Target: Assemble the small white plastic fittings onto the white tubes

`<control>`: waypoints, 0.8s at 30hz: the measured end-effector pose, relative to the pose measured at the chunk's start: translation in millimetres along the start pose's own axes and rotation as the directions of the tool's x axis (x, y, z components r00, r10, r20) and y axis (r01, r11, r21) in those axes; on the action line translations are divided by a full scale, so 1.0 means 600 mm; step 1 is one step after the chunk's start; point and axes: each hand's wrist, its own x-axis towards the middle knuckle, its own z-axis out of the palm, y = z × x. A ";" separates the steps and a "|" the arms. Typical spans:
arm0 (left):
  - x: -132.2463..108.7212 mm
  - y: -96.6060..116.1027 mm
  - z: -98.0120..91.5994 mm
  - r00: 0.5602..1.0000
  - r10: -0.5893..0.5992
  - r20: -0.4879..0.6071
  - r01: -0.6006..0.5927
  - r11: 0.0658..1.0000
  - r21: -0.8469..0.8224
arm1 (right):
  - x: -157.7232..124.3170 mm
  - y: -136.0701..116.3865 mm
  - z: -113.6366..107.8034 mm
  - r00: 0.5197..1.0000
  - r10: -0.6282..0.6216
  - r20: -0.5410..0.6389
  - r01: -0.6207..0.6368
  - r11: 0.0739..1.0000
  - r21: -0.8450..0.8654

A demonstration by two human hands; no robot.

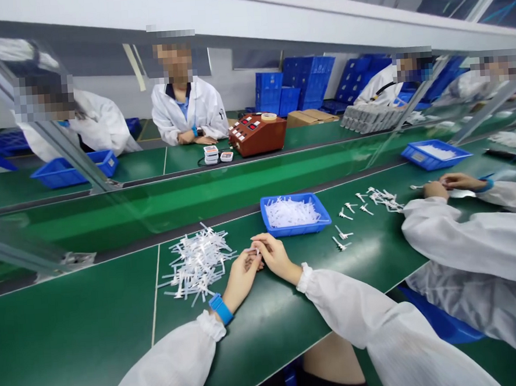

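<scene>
My left hand (241,277), with a blue band at its wrist, and my right hand (276,256) meet over the green bench. Their fingertips are closed together on a small white plastic piece (255,250), mostly hidden by the fingers. Just left of my hands lies a heap of white plastic pieces with thin translucent tubes (199,263). Behind my right hand stands a blue tray (295,230) filled with short white tubes. Several similar white pieces (342,244) lie loose to the right of the tray.
At the right, a co-worker's hands (452,186) work close to the bench, near another blue tray (437,163). A recessed green channel (206,197) runs behind my bench. Across it, other people sit by a brown control box (258,136). A metal post (69,143) rises at the left.
</scene>
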 end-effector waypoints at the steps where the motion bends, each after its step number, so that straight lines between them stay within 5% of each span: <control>1: 0.001 0.001 -0.001 1.000 -0.024 -0.006 0.024 1.000 -0.017 | 0.004 0.001 -0.004 0.998 -0.058 0.002 0.058 0.997 -0.046; 6: 0.003 0.011 -0.002 0.998 -0.066 0.004 0.066 0.997 -0.040 | 0.023 -0.005 -0.041 0.923 -0.384 0.021 0.372 0.877 -0.303; 11: 0.000 0.016 0.001 0.997 -0.074 0.016 0.075 0.997 -0.032 | 0.053 -0.006 -0.095 0.883 -0.451 -0.133 0.315 0.777 -0.545; 14: -0.003 0.019 0.002 0.996 -0.069 0.055 0.070 0.997 -0.013 | 0.080 0.008 -0.123 0.937 -0.315 -0.152 0.145 0.746 -0.650; 17: -0.006 0.024 0.001 0.993 -0.070 0.091 0.070 0.998 0.005 | 0.107 0.023 -0.134 0.997 -0.030 -0.064 -0.026 0.687 -0.726; 20: -0.008 0.027 -0.001 0.992 -0.075 0.101 0.074 0.997 0.010 | 0.128 0.027 -0.128 0.986 0.167 0.018 -0.082 0.571 -0.817; 24: -0.011 0.029 -0.003 0.991 -0.080 0.107 0.080 0.997 0.002 | 0.141 0.023 -0.117 0.970 0.233 0.071 -0.059 0.506 -0.861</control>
